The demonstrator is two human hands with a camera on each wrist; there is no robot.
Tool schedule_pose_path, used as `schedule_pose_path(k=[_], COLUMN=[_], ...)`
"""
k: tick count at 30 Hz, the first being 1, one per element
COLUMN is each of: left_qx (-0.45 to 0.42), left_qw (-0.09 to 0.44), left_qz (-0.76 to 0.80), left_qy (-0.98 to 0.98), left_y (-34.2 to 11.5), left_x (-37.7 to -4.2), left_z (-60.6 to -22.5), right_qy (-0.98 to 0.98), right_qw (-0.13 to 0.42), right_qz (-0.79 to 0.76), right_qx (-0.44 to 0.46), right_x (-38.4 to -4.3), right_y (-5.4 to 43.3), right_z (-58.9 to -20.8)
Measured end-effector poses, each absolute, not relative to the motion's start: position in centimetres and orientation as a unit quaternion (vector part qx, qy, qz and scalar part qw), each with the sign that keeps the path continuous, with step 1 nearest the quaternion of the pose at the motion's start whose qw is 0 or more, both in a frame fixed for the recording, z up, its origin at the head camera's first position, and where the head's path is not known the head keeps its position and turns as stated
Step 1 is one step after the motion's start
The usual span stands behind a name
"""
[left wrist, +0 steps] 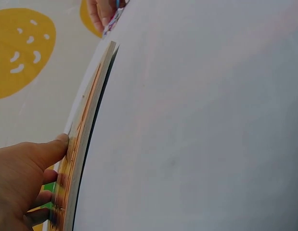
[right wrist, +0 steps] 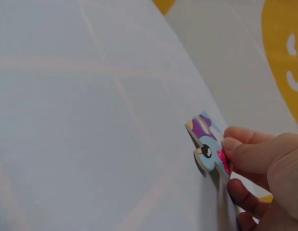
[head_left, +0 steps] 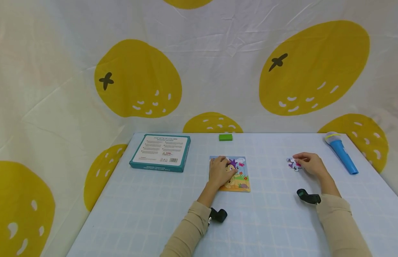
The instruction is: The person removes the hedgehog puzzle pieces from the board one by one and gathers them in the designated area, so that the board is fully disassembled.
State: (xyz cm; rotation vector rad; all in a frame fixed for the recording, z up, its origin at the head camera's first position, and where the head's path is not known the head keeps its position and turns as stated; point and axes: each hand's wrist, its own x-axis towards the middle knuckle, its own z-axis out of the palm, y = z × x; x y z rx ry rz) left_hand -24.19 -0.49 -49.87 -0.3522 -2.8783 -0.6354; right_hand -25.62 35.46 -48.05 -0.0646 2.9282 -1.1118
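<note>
A square wooden jigsaw puzzle (head_left: pixel 243 178) with a bright cartoon animal lies on the table. My left hand (head_left: pixel 219 172) rests on its left and middle part, covering some of the picture. Seen from the left wrist, the thumb (left wrist: pixel 59 144) and fingertips touch the puzzle's top face, and its pale wooden edge faces the camera. Over to the right, my right hand (head_left: pixel 309 164) pinches a puzzle piece (right wrist: pixel 206 149) between thumb and fingers. Purple, light blue, a cartoon eye and a pink flower show on this piece, which is held tilted close over the table.
A teal-edged flat box (head_left: pixel 160 152) with printed text lies at the back left. Behind the puzzle, a small green block (head_left: pixel 225 137) sits by the table's far edge. A blue toy microphone (head_left: pixel 342 153) lies at the right. A patterned cloth hangs behind the table (head_left: pixel 269 221).
</note>
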Motion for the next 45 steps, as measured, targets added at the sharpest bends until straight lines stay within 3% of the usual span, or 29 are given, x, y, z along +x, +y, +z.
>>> schedule_pose_path(k=[19, 25, 31, 39, 45], left_qx=[-0.131, -0.154, -0.180, -0.188, -0.171], left_qw=[0.083, 0.085, 0.053, 0.038, 0.042], left_qz=[-0.214, -0.221, -0.197, -0.228, -0.237], left_qy=[-0.964, -0.959, -0.962, -0.954, -0.956], left_y=[-0.8, -1.2, -1.7, -2.8, -3.6], left_x=[-24.1, -24.0, -24.0, -23.7, -23.1], left_z=[-49.9, -49.7, -49.4, -49.6, -49.5], right_qy=[0.932, 0.928, 0.920, 0.904, 0.892], right_qw=[-0.086, -0.092, -0.106, -0.195, -0.148], right_qz=[-0.353, -0.361, -0.375, -0.378, -0.420], right_qx=[-0.006, 0.022, 0.052, -0.042, -0.075], right_x=[-25.0, -24.9, -24.6, -24.4, -24.9], right_y=[34.8, 34.4, 32.9, 28.4, 24.8], right_z=[-49.2, -49.3, -49.2, -49.2, -48.9])
